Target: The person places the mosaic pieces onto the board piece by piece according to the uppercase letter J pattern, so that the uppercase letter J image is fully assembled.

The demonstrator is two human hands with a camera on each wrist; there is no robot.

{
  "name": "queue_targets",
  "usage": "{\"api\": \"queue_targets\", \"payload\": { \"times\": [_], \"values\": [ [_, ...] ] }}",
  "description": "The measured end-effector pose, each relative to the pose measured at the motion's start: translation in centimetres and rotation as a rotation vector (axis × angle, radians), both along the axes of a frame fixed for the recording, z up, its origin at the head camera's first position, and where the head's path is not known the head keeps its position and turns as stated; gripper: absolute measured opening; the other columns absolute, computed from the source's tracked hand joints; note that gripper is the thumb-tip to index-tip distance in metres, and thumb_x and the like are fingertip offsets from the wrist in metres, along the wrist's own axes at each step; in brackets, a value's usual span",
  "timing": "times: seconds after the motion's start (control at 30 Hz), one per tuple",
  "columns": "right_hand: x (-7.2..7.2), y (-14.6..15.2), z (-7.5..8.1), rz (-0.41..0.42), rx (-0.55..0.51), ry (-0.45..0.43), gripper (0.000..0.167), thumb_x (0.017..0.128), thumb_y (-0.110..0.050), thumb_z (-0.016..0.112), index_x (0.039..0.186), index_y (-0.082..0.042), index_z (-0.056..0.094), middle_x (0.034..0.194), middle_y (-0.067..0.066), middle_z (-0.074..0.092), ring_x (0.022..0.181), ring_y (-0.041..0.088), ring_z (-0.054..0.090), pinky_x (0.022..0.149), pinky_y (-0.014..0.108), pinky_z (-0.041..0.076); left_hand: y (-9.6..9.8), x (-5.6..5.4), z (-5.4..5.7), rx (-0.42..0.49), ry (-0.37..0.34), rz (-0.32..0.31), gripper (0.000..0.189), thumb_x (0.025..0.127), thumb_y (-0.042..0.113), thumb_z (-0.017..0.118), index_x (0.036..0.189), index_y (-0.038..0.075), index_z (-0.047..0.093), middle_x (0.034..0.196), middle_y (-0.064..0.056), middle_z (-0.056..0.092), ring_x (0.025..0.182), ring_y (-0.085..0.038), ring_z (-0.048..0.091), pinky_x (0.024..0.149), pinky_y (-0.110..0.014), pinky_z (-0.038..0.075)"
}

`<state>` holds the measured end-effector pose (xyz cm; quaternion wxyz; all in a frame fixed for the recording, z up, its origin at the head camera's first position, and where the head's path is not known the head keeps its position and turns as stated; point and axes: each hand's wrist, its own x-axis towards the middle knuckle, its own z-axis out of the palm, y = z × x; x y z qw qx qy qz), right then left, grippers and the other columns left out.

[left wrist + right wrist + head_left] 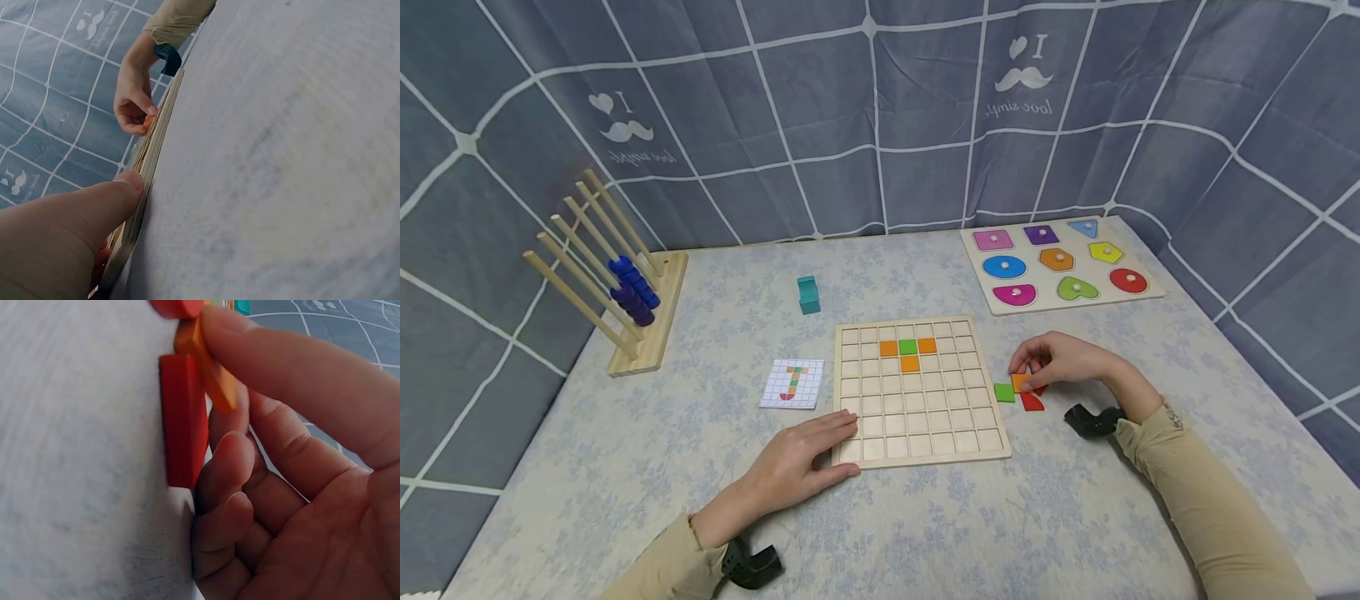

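Note:
A wooden grid board [925, 457] lies in the middle of the table, with three orange squares and a green square [907, 347] set in a T near its far side. My left hand [797, 454] rests on the board's near left corner, fingers extended, thumb along the front edge. Right of the board, my right hand [1063, 360] pinches an orange square tile [1020, 382] between thumb and fingers. In the right wrist view that tile is tilted beside a red piece [182, 422]. Around it on the table lie a loose green square [1004, 392] and red curved-edged pieces [1032, 402].
A pattern card [792, 383] lies left of the board, showing a coloured hook shape on a grid. Behind it is a small teal block [808, 295]. A pegged bead stand [647, 333] stands far left; a knobbed shape puzzle [1037, 279] lies at back right.

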<state>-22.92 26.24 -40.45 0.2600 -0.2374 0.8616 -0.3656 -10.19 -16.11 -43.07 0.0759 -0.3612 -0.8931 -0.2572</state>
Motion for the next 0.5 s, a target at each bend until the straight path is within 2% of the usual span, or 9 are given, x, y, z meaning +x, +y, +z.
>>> {"api": "queue_targets", "payload": {
  "times": [0.17,0.3,0.5],
  "values": [
    [-0.2,-0.1,0.6,0.012,0.019,-0.002,0.020,0.078,-0.014,0.076,0.091,-0.005,0.065,0.070,0.003,0.055,0.065,0.017,0.050,0.058,0.023,0.044,0.0,0.0,0.0,0.001,-0.006,-0.001,0.054,0.084,0.042,0.069,0.126,0.008,0.062,0.131,-0.005,0.056,0.123,-0.017,0.050,0.097,-0.035,0.046],
    [-0.4,-0.5,1.4,-0.009,0.020,-0.018,0.022,0.076,-0.015,0.078,0.088,-0.005,0.063,0.071,0.004,0.059,0.065,0.018,0.052,0.060,0.024,0.046,0.0,0.0,0.0,-0.003,-0.002,-0.005,0.055,0.084,0.042,0.069,0.126,0.008,0.061,0.132,-0.005,0.056,0.122,-0.017,0.050,0.097,-0.035,0.046],
    [-0.9,-2.5,2.6,-0.019,-0.001,0.035,0.022,0.077,-0.019,0.079,0.087,-0.005,0.064,0.075,0.003,0.064,0.067,0.018,0.056,0.063,0.027,0.047,0.0,0.0,-0.1,-0.010,-0.003,0.000,0.055,0.084,0.042,0.068,0.127,0.008,0.061,0.132,-0.005,0.056,0.123,-0.017,0.050,0.097,-0.035,0.046]
  ]
}}
